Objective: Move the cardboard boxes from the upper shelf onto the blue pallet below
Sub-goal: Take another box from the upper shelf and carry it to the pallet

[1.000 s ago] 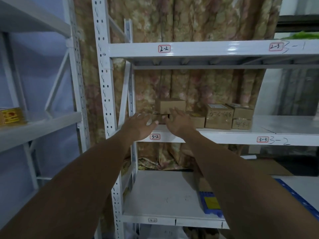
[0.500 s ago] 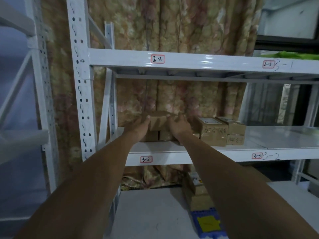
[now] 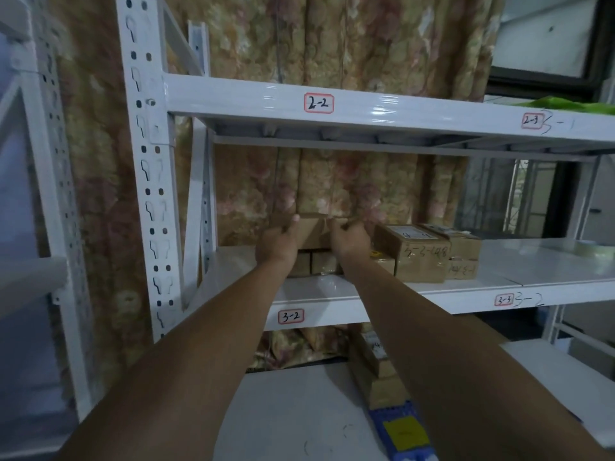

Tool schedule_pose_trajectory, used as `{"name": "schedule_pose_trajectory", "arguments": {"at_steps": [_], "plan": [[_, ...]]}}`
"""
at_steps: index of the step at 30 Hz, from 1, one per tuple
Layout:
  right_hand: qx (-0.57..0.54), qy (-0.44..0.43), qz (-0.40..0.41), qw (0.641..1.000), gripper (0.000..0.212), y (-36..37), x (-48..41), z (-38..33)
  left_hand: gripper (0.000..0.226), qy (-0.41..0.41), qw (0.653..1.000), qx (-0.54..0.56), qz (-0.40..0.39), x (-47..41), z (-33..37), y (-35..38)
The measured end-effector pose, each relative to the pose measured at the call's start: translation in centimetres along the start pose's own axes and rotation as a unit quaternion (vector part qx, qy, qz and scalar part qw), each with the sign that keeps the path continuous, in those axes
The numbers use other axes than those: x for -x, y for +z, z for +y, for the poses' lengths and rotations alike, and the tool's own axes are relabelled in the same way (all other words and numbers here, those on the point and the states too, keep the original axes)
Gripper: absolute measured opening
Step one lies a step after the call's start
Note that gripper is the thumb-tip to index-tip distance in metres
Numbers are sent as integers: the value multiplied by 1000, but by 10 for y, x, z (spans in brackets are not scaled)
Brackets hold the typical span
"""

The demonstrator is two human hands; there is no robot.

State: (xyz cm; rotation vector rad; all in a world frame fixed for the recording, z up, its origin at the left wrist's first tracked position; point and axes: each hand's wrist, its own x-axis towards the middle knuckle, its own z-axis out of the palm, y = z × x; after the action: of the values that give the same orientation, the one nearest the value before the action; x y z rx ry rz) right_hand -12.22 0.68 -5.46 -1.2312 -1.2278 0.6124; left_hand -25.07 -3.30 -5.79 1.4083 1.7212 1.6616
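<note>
A small cardboard box (image 3: 314,232) sits on top of a row of low boxes (image 3: 319,263) on the white shelf labelled 3-2 (image 3: 332,289). My left hand (image 3: 278,241) grips its left side and my right hand (image 3: 349,237) grips its right side, fingers curled over the top edge. To the right stand a bigger box with handwriting (image 3: 416,254) and a smaller stacked pair (image 3: 464,256). Below, more boxes (image 3: 376,371) rest on the blue pallet (image 3: 404,430), whose corner shows beside my right forearm.
A white upright post (image 3: 146,181) stands left of the shelf. The 2-2 shelf (image 3: 382,109) hangs close overhead. A patterned curtain (image 3: 332,181) covers the back. The lower shelf (image 3: 293,410) is light grey. Another white rack (image 3: 40,194) stands at far left.
My hands went from hovering near the top box to gripping it on both sides. The view has moved closer to the shelf and tilted up slightly.
</note>
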Motion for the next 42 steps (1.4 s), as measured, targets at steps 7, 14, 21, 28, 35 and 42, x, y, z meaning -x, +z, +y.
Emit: {"name": "schedule_pose_trajectory", "arguments": {"at_steps": [7, 14, 21, 28, 35, 42], "plan": [[-65, 27, 39, 997, 44, -21, 15, -14, 47, 23, 985, 157, 73, -3, 17, -16], [-19, -10, 72, 997, 39, -58, 36, -34, 16, -2, 982, 186, 33, 19, 39, -19], [37, -11, 114, 993, 29, -128, 54, -36, 16, 9, 975, 220, -37, 57, 54, 12], [51, 20, 230, 972, 28, -217, 80, -16, 25, 54, 966, 226, -114, 118, 89, 65], [78, 1, 326, 942, 23, -327, 115, 2, 15, 42, 939, 273, -203, 195, 122, 138], [91, 35, 404, 910, 26, -444, 140, 31, 18, 67, 929, 255, -260, 282, 163, 216]]}}
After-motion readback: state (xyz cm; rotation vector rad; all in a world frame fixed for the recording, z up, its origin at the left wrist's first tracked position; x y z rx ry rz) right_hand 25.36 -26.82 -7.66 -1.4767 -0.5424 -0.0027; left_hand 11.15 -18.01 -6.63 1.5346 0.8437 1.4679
